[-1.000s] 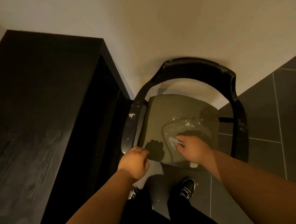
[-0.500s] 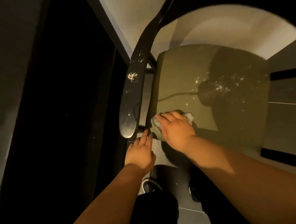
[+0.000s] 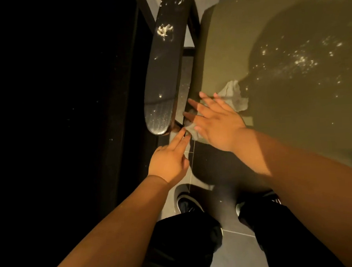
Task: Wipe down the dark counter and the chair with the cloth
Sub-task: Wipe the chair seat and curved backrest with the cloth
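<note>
The cloth [image 3: 233,98] lay crumpled on the front left corner of the chair seat [image 3: 292,117], part of it overhanging the left edge. The right hand [image 3: 217,125] lay flat on it, palm down, fingers straight and spread. The left hand [image 3: 168,162] was just below that corner, fingers straight and close together, their tips at the cloth's hanging end; contact could not be confirmed. Wet glints marked the seat's far right area. The black armrest [image 3: 163,72], flecked with white residue, ran along the seat's left side. The dark counter [image 3: 57,98] stood left of the armrest. Two dark shoes [image 3: 188,204] stood on the tiled floor [image 3: 238,252].
</note>
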The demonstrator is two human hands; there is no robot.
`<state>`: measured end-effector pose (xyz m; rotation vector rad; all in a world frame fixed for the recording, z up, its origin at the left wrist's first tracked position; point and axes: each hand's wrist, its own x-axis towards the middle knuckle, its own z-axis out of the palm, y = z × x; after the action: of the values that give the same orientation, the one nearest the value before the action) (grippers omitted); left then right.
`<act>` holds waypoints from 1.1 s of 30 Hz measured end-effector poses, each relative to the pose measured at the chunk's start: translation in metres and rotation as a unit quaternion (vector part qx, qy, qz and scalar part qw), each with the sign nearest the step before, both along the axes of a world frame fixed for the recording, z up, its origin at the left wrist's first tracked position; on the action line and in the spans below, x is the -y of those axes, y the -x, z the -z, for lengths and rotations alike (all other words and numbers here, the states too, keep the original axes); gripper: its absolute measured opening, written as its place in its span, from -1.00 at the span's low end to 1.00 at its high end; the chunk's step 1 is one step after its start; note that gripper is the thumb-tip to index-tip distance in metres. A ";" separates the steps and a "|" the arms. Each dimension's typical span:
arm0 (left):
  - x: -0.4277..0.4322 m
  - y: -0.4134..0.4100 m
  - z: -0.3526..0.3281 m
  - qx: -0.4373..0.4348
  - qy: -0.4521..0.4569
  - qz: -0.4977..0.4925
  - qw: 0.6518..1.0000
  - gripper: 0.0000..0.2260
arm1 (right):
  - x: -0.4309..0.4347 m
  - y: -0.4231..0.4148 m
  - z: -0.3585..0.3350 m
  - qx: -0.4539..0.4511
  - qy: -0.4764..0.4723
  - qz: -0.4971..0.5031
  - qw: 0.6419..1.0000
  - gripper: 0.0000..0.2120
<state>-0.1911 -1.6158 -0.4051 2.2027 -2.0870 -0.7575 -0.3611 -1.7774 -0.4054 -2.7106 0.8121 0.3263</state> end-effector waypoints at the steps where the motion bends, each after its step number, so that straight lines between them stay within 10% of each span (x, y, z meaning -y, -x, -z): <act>1: 0.000 0.003 0.002 0.007 0.022 -0.006 1.000 -0.42 | 0.002 -0.004 -0.001 -0.001 0.007 0.012 1.000 -0.49; 19: 0.001 0.047 0.059 -0.056 0.304 -0.168 0.936 -0.55 | 0.009 0.001 0.013 0.054 0.055 -0.069 0.995 -0.47; 33: 0.010 0.043 0.043 -0.017 0.305 -0.206 0.929 -0.77 | -0.007 -0.005 0.023 0.074 0.075 -0.016 0.994 -0.50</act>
<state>-0.2336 -1.6260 -0.4485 2.1054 -1.4691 -0.0848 -0.3564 -1.7705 -0.4280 -2.8481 0.7804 0.0710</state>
